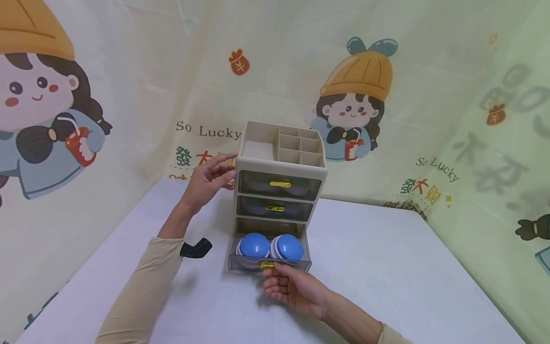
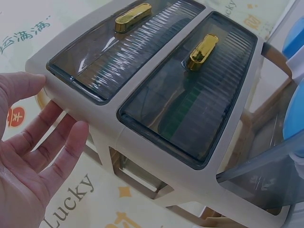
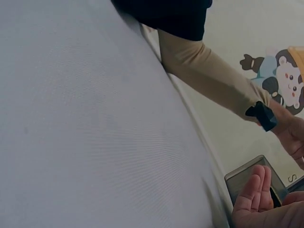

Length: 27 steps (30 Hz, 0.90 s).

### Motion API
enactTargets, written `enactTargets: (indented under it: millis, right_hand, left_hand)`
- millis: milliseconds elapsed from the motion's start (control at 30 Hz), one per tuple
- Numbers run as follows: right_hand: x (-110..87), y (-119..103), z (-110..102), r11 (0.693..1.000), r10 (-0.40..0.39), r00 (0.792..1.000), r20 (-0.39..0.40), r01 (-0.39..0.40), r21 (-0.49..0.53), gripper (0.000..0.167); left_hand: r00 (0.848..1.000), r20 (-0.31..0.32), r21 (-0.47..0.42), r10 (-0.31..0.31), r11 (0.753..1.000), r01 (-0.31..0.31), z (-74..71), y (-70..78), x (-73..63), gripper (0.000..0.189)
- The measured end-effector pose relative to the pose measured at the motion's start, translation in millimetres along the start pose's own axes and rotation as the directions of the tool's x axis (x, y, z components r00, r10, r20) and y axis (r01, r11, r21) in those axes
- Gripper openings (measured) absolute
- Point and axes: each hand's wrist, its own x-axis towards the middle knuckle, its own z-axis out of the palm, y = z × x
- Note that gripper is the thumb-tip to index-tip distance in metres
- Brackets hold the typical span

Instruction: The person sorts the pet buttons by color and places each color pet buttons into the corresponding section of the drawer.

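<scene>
A beige desktop organizer [image 1: 281, 165] with smoky see-through drawers stands on the table, its lowest drawer [image 1: 245, 265] pulled out. Two round containers with blue lids, the left container [image 1: 254, 245] and the right container [image 1: 290, 247], sit side by side in that drawer. My right hand [image 1: 296, 289] pinches the gold drawer handle [image 1: 266, 265] between thumb and index finger, the other fingers curled loosely below. My left hand [image 1: 208, 184] rests against the organizer's left side; in the left wrist view the thumb touches the front corner and the fingers extend along the side.
Above the open drawer, the upper drawer [image 1: 279, 185] and middle drawer [image 1: 275, 209] are closed. The organizer's top has a divided tray [image 1: 301, 145]. A white tabletop [image 1: 386, 258] spreads around it, with a printed cartoon curtain [image 1: 275, 91] behind.
</scene>
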Motion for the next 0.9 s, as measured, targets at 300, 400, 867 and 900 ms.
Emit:
enactTargets:
  millis: [300,400,867,900]
  right_hand:
    - [5.6,-12.7,3.7,1.0,0.0,1.0,-0.013,0.001,0.016,0.039]
    - [10.9,-14.4,2.6,1.0,-0.004,1.0,-0.027,0.005,0.02,0.04]
    - [38.0,-21.7,-11.4,0.997,-0.056,0.994,-0.094,0.061,0.054,0.038]
    - [39.5,-22.2,-12.0,0.996,-0.059,0.993,-0.099,0.065,0.053,0.038]
  left_hand:
    - [1.0,-0.005,-0.001,0.005,1.0,-0.005,-0.4,0.8,-0.3,0.045]
    - [1.0,-0.006,0.0,0.001,1.0,-0.001,-0.1,1.1,-0.6,0.045]
    - [1.0,0.002,0.01,0.0,1.0,0.0,0.5,1.5,0.6,0.045]
    - [1.0,0.002,0.011,0.0,1.0,0.0,0.6,1.6,0.5,0.045]
